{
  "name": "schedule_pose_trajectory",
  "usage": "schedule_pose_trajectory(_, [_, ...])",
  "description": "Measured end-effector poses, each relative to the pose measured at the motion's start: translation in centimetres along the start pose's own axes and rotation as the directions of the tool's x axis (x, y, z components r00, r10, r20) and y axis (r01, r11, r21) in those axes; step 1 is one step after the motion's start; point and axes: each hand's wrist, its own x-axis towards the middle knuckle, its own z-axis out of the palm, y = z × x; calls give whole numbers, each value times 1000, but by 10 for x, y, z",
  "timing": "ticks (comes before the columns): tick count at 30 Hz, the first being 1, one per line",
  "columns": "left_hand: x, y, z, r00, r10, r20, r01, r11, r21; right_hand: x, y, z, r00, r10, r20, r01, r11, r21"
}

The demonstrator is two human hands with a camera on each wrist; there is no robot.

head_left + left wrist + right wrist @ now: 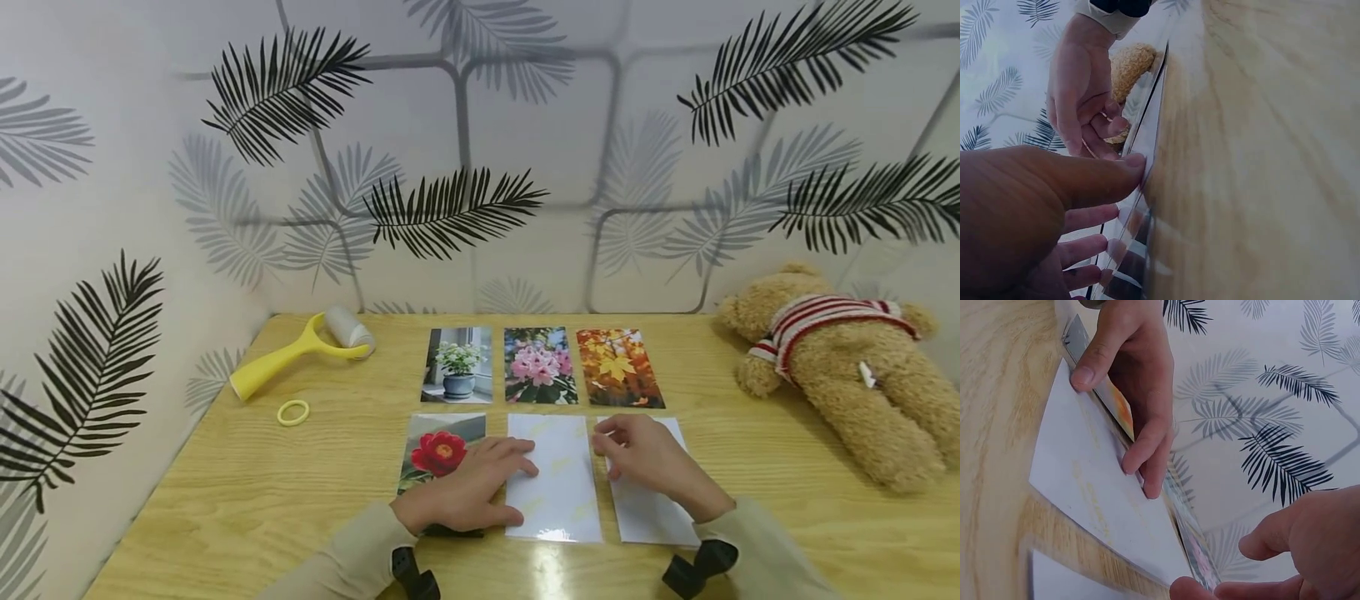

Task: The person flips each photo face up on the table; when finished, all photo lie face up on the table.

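Observation:
Two white-backed cards lie face down in the front row: a middle white card (555, 492) and a right white card (654, 515). My left hand (476, 487) reaches over a red-flower photo (438, 452), its thumb and fingertips resting on the left part of the middle card. In the left wrist view the thumb (1100, 181) lies at that card's near edge, fingers spread. My right hand (652, 458) hovers over the upper part of the right card, fingers loosely bent, fingertips close to the middle card's right edge. Nothing shows between its thumb and fingers in the right wrist view.
Behind lie a potted-plant photo (457, 367), a pink-flower photo (540, 367) and an autumn-leaf photo (621, 368). A yellow-handled lint roller (300, 354) and yellow ring (293, 412) are at left. A teddy bear (847, 375) lies at right. Patterned walls bound the table.

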Motion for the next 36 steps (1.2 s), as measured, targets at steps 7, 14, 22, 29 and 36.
schedule_pose_trajectory(7, [0, 0, 2, 1000, -15, -8, 15, 999, -36, 0, 7, -1, 994, 104, 46, -112, 965, 236])
schedule_pose_trajectory(14, [0, -1, 3, 1000, -16, -12, 16, 998, -65, 4, 10, -3, 980, 178, 86, -197, 903, 382])
schedule_pose_trajectory(22, [-1, -1, 3, 1000, -22, -19, 20, 997, -69, 9, 16, -3, 985, 127, 117, -168, 855, 491])
schedule_pose_trajectory(29, [1, 0, 4, 999, -19, -45, 18, 1000, -24, 8, 17, 6, 981, -113, 161, 22, 876, 482])
schedule_pose_trajectory(36, [0, -1, 5, 998, -11, -66, 9, 1000, -26, 6, 15, 16, 922, -266, 282, 157, 921, 356])
